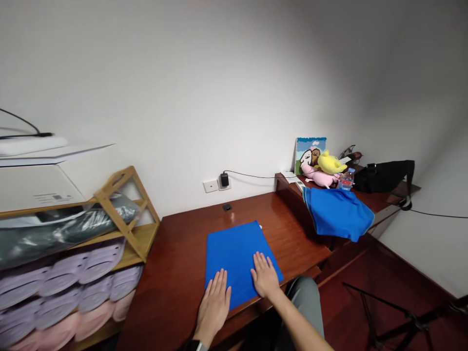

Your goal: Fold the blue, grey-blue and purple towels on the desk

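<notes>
A blue cloth [236, 256] lies flat on the reddish-brown wooden desk [175, 273], its near edge close to the desk's front. My left hand [215, 302] rests palm down at the cloth's near left corner, fingers stretched out. On the right part of the same cloth lies my right hand [263, 275], also palm down, its fingers straight and slightly spread. Neither hand grips anything. A second blue cloth [336, 212] is draped over the edge of the raised surface to the right.
Plush toys [331, 163], a picture panel [310, 146], a water bottle [346, 179] and a black bag [387, 175] occupy the raised surface. A plugged-in adapter [224, 179] trails a cable along the wall. Left stands a wooden rack [146, 234] with slippers; a tripod [387, 307] is at lower right.
</notes>
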Demonstrator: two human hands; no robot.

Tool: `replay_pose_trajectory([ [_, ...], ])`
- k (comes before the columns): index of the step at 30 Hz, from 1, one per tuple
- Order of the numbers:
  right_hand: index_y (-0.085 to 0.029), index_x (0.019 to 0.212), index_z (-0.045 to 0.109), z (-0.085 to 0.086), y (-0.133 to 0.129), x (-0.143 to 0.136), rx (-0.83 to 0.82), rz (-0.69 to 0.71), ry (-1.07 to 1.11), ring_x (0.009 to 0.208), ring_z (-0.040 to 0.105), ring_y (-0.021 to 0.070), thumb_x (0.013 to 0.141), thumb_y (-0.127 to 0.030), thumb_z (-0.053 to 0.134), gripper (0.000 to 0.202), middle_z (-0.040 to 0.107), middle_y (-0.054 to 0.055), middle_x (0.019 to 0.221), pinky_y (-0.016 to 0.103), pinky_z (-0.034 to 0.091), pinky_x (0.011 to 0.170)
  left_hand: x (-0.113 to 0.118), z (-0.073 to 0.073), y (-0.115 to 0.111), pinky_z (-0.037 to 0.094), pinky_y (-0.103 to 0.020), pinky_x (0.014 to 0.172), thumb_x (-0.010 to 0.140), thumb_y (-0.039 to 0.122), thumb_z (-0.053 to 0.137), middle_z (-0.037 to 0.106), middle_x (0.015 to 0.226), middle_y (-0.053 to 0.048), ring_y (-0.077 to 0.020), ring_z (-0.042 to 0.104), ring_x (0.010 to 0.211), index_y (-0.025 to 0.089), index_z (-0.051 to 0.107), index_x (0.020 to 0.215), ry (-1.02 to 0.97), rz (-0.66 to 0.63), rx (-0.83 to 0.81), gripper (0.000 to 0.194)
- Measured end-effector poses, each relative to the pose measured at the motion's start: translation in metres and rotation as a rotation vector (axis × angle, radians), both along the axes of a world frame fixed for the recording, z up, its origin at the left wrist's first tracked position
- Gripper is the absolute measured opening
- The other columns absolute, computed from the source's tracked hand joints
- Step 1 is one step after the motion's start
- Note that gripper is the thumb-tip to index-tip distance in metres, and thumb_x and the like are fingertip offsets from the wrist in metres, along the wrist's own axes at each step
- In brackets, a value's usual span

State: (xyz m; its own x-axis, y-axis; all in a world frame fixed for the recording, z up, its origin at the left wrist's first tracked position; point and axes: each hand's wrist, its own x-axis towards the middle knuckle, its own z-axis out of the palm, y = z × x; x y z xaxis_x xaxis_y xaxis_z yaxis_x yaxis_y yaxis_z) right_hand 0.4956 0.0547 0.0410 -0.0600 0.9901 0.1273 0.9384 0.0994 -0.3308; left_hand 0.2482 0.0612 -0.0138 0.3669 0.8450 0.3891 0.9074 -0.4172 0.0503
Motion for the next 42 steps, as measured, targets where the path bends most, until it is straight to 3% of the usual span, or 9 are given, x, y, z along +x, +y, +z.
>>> replay_pose_trajectory([
  [4,-0.017,0.168,0.030,0.007,-0.001,0.047,-0.104,-0.154,-0.078,0.163,0.022,0.0242,0.111,-0.042,0.024,0.063,0.025,0.008,0.174,0.047,0.018,0.133,-0.018,0.002,-0.010,0.037,-0.052,0.128,0.108,0.041,0.027,0.047,0.166,-0.012,-0.0271,0.044,0.155,0.016,0.036,0.164,-0.032,0.062,0.036,0.062],
  [7,-0.011,0.167,0.031,0.015,-0.003,0.052,-0.104,-0.180,-0.104,0.163,0.021,0.0252,0.111,-0.040,0.024,0.063,0.024,0.010,0.174,0.046,0.017,0.133,-0.014,0.011,-0.013,0.036,-0.053,0.129,0.107,0.041,0.026,0.049,0.164,-0.015,-0.0281,0.045,0.154,0.013,0.040,0.162,-0.030,0.078,0.050,0.064],
  [14,-0.018,0.168,0.032,0.020,-0.008,-0.049,0.074,0.139,0.005,0.162,0.025,0.0226,0.113,-0.042,0.024,0.060,0.031,0.006,0.172,0.043,0.022,0.133,0.023,0.024,-0.007,0.039,-0.049,0.128,0.105,0.028,0.025,0.050,0.163,-0.014,-0.0264,0.045,0.154,0.011,0.051,0.156,-0.005,0.061,-0.021,0.060],
  [18,-0.019,0.167,0.033,0.013,-0.012,-0.074,0.040,0.224,0.028,0.162,0.026,0.0218,0.114,-0.043,0.021,0.060,0.034,0.006,0.171,0.045,0.021,0.133,0.013,0.015,-0.015,0.037,-0.050,0.129,0.106,0.032,0.026,0.047,0.165,-0.013,-0.0269,0.042,0.156,0.013,0.051,0.156,0.021,0.039,-0.075,0.060],
  [27,-0.015,0.169,0.025,0.012,-0.011,0.052,-0.139,-0.119,-0.092,0.163,0.020,0.0229,0.112,-0.042,0.022,0.064,0.022,0.008,0.174,0.046,0.016,0.133,-0.028,0.008,-0.029,0.037,-0.049,0.129,0.108,0.045,0.024,0.044,0.168,-0.011,-0.0254,0.042,0.156,0.014,0.044,0.161,-0.034,0.098,-0.060,0.065],
  [30,-0.013,0.169,0.027,0.017,-0.013,0.064,-0.150,-0.142,-0.095,0.163,0.020,0.0235,0.112,-0.042,0.020,0.065,0.023,0.008,0.174,0.045,0.017,0.133,-0.023,0.014,-0.024,0.036,-0.050,0.130,0.107,0.045,0.026,0.047,0.166,-0.012,-0.0264,0.043,0.155,0.013,0.045,0.160,-0.043,0.087,-0.034,0.065],
  [37,-0.015,0.168,0.034,0.022,0.008,-0.032,0.061,0.083,0.026,0.162,0.026,0.0228,0.112,-0.038,0.020,0.062,0.032,0.008,0.172,0.043,0.024,0.132,0.042,0.052,0.017,0.037,-0.047,0.129,0.108,0.032,0.024,0.046,0.166,-0.012,-0.0247,0.041,0.156,0.013,0.046,0.159,-0.058,0.001,-0.074,0.059],
  [39,-0.014,0.167,0.036,0.020,0.016,-0.052,0.032,0.141,0.053,0.161,0.028,0.0224,0.112,-0.037,0.020,0.062,0.034,0.008,0.171,0.042,0.024,0.132,0.047,0.052,0.028,0.039,-0.048,0.127,0.106,0.029,0.024,0.049,0.164,-0.015,-0.0262,0.045,0.154,0.010,0.050,0.156,-0.041,0.024,-0.131,0.060],
  [42,-0.015,0.166,0.036,0.014,0.024,-0.048,-0.004,0.128,0.037,0.161,0.026,0.0221,0.112,-0.039,0.022,0.062,0.034,0.008,0.171,0.044,0.020,0.133,0.034,0.039,0.035,0.039,-0.051,0.127,0.106,0.035,0.027,0.049,0.163,-0.016,-0.0283,0.045,0.154,0.010,0.050,0.156,-0.038,0.047,-0.135,0.061],
])
